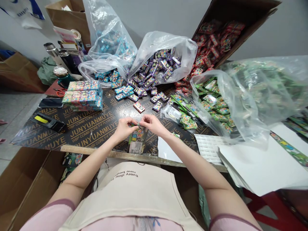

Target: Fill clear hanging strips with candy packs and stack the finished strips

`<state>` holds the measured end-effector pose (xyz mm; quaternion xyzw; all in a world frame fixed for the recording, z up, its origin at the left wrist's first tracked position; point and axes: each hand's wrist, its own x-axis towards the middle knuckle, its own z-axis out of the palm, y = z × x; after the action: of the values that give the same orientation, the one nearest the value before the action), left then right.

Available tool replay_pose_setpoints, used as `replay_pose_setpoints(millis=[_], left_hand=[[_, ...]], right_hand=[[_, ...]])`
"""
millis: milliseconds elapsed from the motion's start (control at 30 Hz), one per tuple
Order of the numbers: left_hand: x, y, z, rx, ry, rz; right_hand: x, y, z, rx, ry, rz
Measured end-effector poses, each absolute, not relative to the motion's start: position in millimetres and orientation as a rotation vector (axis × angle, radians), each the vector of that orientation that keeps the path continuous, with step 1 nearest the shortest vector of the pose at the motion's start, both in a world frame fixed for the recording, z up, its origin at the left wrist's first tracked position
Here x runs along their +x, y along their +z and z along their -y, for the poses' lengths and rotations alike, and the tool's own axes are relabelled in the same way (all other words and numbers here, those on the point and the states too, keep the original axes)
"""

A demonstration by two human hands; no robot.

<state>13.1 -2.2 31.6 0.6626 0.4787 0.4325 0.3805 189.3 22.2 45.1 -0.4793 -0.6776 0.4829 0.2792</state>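
A flat printed packet point(136, 142) with a green strip along its left side lies at the near edge of the dark, letter-printed surface point(84, 128), about midway along that edge, its lower end reaching the pale edging. The person's left hand point(126, 127) and right hand point(151, 123) meet at the packet's far end, thumb and fingers of each drawn together in a pinch on it — the fingertips of the two hands almost touching. How much of the packet lies between the fingertips is too small to tell.

Just beyond the hands, toward the middle of the surface, lies a single red-edged packet point(139, 107), with loose purple packets point(157, 106) to its right and behind it. A few blue packets point(124, 92) lie to its left. Farther back, toward the far edge, a clear bag point(186, 48) lies open with more purple packets inside. At the far right corner a tilted cardboard box point(257, 22) holds red packets point(214, 41), and green packets point(188, 121) lie before a large clear bag point(243, 109) of the same kind.

Toward the left edge stands a stack of wrapped boxes point(83, 94); a phone point(51, 103) and a black object with a yellow patch point(47, 121) lie nearer the left corner. At the near edge, under the right forearm, rests a white sheet point(166, 150) — a gridded white sheet point(208, 146) lies farther right.
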Motion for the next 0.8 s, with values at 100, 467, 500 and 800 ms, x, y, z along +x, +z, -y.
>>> replay_pose_setpoints(millis=[100, 467, 500, 800], left_hand=[[15.4, 34.9, 5.2, 1.75, 1.136, -1.222], [23.8, 34.2, 7.0, 1.785, 1.165, -1.355], [23.8, 33.3, 6.5, 1.775, 1.161, -1.355], [12.7, 2.2, 25.3, 1.06, 1.021, -1.043]], right_hand=[[188.6, 43.8, -21.1, -1.299, 1.276, 1.799], [184.0, 35.0, -14.3, -1.193, 1.573, 1.314], [182.7, 33.8, -13.6, -1.195, 1.621, 1.21], [189.5, 14.8, -10.4, -1.253, 1.606, 0.799]])
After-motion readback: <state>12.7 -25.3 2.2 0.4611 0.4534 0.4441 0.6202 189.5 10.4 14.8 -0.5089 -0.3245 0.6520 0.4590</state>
